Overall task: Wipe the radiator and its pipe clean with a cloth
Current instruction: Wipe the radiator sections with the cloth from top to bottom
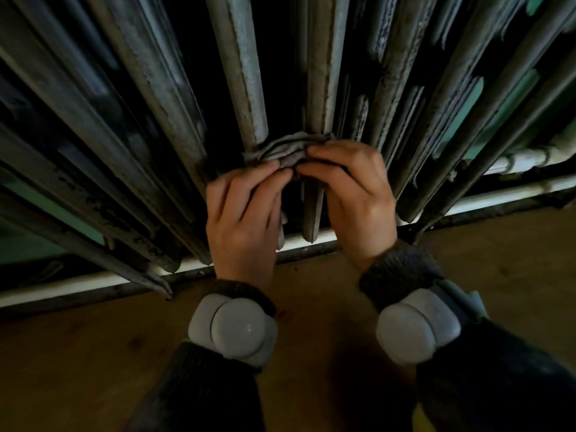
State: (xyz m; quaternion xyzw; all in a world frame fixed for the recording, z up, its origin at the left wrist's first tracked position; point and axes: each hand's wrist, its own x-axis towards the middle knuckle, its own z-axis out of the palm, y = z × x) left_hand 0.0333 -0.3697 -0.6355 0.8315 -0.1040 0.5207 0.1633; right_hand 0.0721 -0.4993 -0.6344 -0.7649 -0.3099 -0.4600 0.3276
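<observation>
A dark, grimy radiator [243, 73] fills the upper part of the head view, its upright columns fanning outward, their paint rough and flaking along the edges. A grey cloth [290, 148] sits low on the radiator, bunched into narrow folds that lie across the front of two neighbouring middle columns and the gap between them; whether it passes behind either column cannot be told. Both hands meet on it. The left hand [246, 219] has its grip closed on the cloth's lower edge, fingertips and thumb curled in and pinching the fabric. The right hand [352, 194] does the same just beside it, its grip pinching the cloth from the right, so the fingertips of the two hands nearly touch. A pale pipe [526, 155] shows at the right, behind the lower ends of the columns. Dark knitted sleeves [402, 269] cover both forearms, and a rounded grey wrist unit [233, 328] is strapped over each. Below the radiator lies a brown wooden floor [78, 353]
</observation>
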